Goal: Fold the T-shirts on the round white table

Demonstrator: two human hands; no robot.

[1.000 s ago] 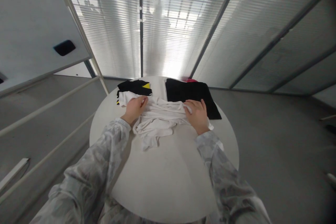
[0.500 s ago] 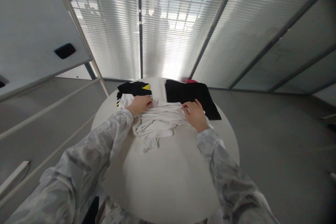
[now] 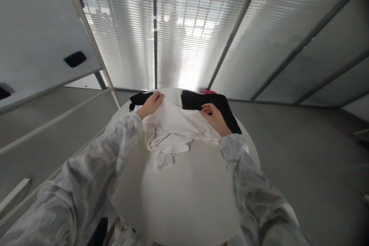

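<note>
While both hands gripped the white cloth [image 3: 175,125], the left hand [image 3: 152,103] was closed over its far edge, fingers curled around a fold and raised above the table [image 3: 178,200]. The right hand [image 3: 215,117] was closed as well, thumb and bent fingers pinching the same edge, lower and nearer the tabletop. Between them the cloth stretched in a slanted sheet. Its near part lay bunched in loose folds on the middle of the table, with one end trailing toward the near rim.

Both arms, in pale patterned sleeves [image 3: 95,177], reached in over the table's near side. A folded black cloth [image 3: 223,104] lay flat on the far right of the table, just beyond the right hand. A crumpled black cloth [image 3: 140,99] sat on the far left of the table, partly hidden behind the left hand. A scrap of pink cloth [image 3: 210,92] showed at the table's far rim, behind the folded black one; what it was could not be told.

Left of the table a whiteboard [image 3: 34,34] leaned on its frame. Beyond the far side of the table stood a glass wall with blinds [image 3: 187,38], and grey floor [image 3: 302,153] lay around the table.
</note>
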